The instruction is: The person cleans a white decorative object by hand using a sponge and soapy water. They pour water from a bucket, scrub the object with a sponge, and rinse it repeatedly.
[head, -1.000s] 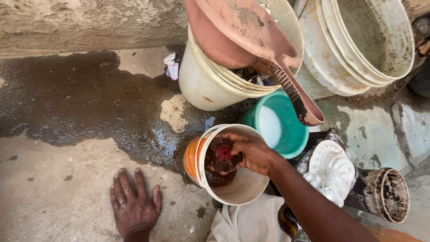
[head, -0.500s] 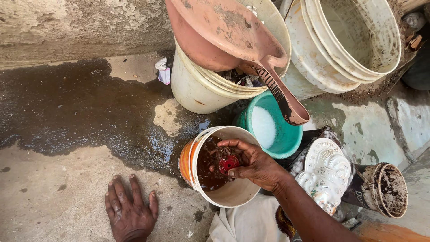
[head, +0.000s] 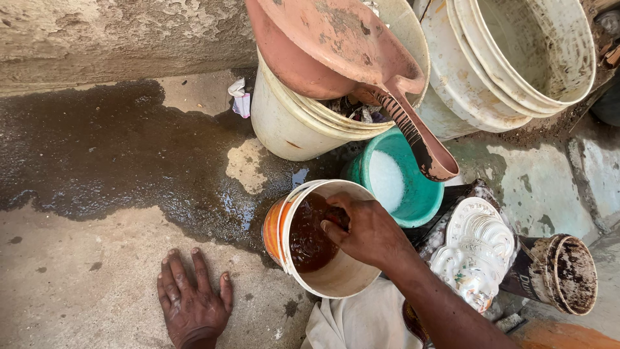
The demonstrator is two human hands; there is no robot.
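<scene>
My right hand (head: 369, 231) reaches from the lower right into a small white and orange bucket (head: 336, 285) tilted on the floor. Dark reddish-brown liquid (head: 305, 240) fills its lower side. The fingers curl down over the liquid and close around a small dark red piece, of which only an edge (head: 336, 217) shows. My left hand (head: 191, 301) lies flat on the concrete, palm down with fingers spread, left of the bucket and holding nothing.
A teal bowl (head: 423, 201) of white powder sits just behind the bucket. A pink scoop (head: 336, 45) rests on stacked cream buckets (head: 284, 123); more white buckets (head: 516, 64) at right. A white ornate moulded piece (head: 478, 249), a dirty tin (head: 571, 274), white cloth (head: 361, 323), a wet patch (head: 116, 155).
My right hand has turned over and lowered its fingers into the bucket, so the red piece that showed plainly before is now mostly hidden. My left hand stays flat on the floor.
</scene>
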